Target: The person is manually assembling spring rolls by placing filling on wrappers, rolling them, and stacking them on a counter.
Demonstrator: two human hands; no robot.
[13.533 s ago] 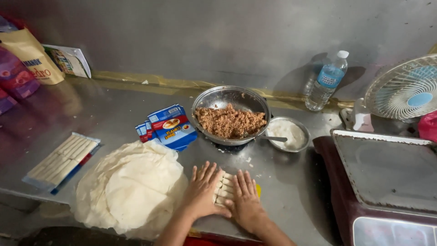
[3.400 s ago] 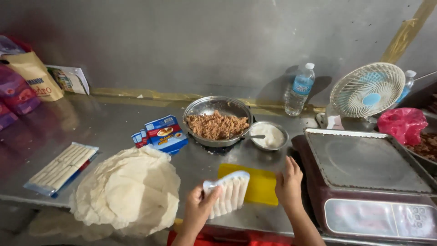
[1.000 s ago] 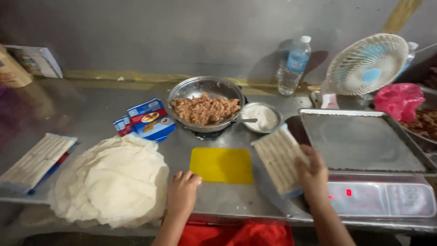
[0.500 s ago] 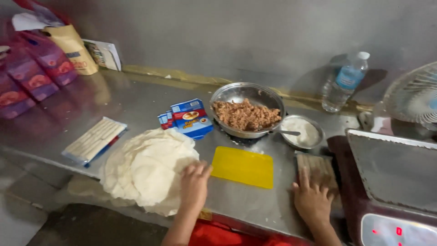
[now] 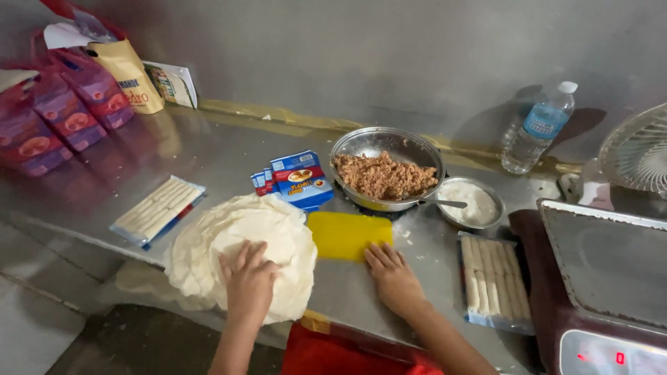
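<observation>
My left hand (image 5: 249, 278) lies flat, fingers spread, on top of a stack of thin round white wrappers (image 5: 243, 246) at the counter's front edge. My right hand (image 5: 393, 274) rests open on the steel counter (image 5: 229, 156), fingertips at the near edge of a yellow mat (image 5: 347, 235). To the right of that hand lies a clear pack of pale sticks (image 5: 492, 279). Behind the mat stands a metal bowl of brown minced filling (image 5: 384, 173), with a small bowl of white paste (image 5: 472, 203) and a spoon beside it.
Blue boxes (image 5: 299, 179) lie left of the filling bowl. A second pack of pale sticks (image 5: 158, 210) lies at the left. Purple bags (image 5: 59, 111) and a tan bag (image 5: 128, 73) stand at the back left. A water bottle (image 5: 538, 128), a fan (image 5: 639, 149) and a metal tray (image 5: 608, 260) occupy the right.
My right hand let go of the stick pack, now lying right of the mat, and moved to the mat's edge. My left hand moved onto the wrapper stack.
</observation>
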